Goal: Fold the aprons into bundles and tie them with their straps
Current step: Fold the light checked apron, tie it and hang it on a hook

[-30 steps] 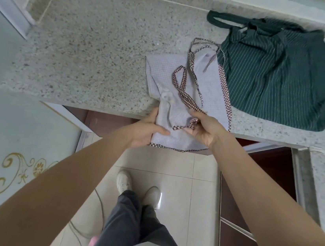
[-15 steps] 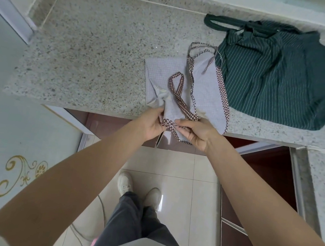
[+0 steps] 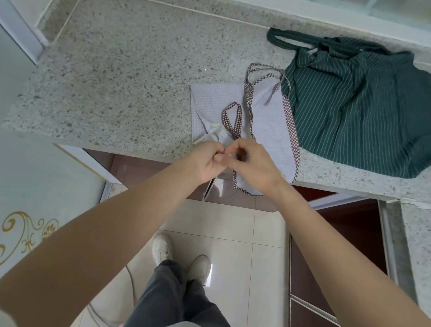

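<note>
A pale checked apron [image 3: 269, 121] with red-checked trim lies folded at the counter's front edge, and its lower end hangs over the edge. Its red-checked straps [image 3: 232, 117] loop across the top of it. My left hand [image 3: 205, 159] and my right hand [image 3: 253, 165] meet at the apron's near end, with fingers curled and pinching the cloth and strap between them. What exactly each fingertip holds is hidden. A dark green striped apron [image 3: 359, 105] lies spread out on the counter to the right, touching the pale one.
The speckled granite counter [image 3: 128, 69] runs left to a raised ledge and a wall. Dark red cabinet doors [image 3: 333, 261] stand below the counter. My feet are on pale floor tiles [image 3: 238, 235]. A white door [image 3: 13, 191] with gold ornament is at the left.
Both hands have lifted the apron's hanging end up toward the counter edge and drawn close together. The overhanging part has become much shorter.
</note>
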Demonstrator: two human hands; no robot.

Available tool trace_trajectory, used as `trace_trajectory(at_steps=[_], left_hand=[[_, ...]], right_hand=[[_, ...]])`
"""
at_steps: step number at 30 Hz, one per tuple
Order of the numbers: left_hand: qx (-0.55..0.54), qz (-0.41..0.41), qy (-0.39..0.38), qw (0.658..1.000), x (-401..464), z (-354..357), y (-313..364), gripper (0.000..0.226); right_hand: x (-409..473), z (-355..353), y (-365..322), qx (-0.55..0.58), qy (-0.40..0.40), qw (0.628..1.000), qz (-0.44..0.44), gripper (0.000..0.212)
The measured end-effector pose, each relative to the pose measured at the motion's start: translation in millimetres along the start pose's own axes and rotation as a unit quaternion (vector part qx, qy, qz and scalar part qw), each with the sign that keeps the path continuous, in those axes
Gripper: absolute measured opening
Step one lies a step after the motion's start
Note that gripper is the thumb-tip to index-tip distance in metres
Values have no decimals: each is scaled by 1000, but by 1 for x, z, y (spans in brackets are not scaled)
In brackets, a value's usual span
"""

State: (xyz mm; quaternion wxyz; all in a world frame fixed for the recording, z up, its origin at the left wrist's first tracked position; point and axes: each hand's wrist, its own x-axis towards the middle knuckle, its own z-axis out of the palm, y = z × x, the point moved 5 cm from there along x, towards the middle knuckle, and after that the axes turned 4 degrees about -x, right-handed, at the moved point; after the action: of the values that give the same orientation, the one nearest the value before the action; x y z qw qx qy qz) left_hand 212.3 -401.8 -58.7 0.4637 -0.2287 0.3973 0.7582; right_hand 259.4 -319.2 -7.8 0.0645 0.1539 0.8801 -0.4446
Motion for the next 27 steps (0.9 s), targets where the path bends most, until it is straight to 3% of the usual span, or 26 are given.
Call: trace_trajectory(at_steps=[2, 5, 8, 10, 14, 19, 20, 24, 27], left_hand=[[2, -7, 11, 1000, 0, 0, 1, 28], [-10, 1, 0, 1000, -5, 2, 3, 37], [-69, -7, -33, 997, -4, 8, 4, 33], [-36, -14, -47, 998, -2, 10, 7, 24], [138, -11, 13, 990, 10, -1, 13, 22], [304, 36, 104, 946, 19, -22, 22, 16], [322, 49, 123, 937, 20, -25, 24, 16], [309, 77, 150, 936, 31, -35, 28, 59], [299, 46, 133, 944, 40, -37, 25, 47]], right_hand=[[3, 1, -3, -1, -33, 999, -10, 23], [8, -2, -3, -45, -43, 998, -30, 17], [15, -6, -1, -145, -11, 988, -59, 11], [17, -9, 1, -200, 10, 978, -53, 12], [17, -10, 4, -104, -34, 994, -25, 13], [19, -3, 9, -56, -65, 996, -11, 22], [20, -1, 11, -46, -74, 996, -8, 29], [24, 9, 19, -40, -109, 993, 0, 38], [25, 15, 23, -56, -129, 990, 5, 36]])
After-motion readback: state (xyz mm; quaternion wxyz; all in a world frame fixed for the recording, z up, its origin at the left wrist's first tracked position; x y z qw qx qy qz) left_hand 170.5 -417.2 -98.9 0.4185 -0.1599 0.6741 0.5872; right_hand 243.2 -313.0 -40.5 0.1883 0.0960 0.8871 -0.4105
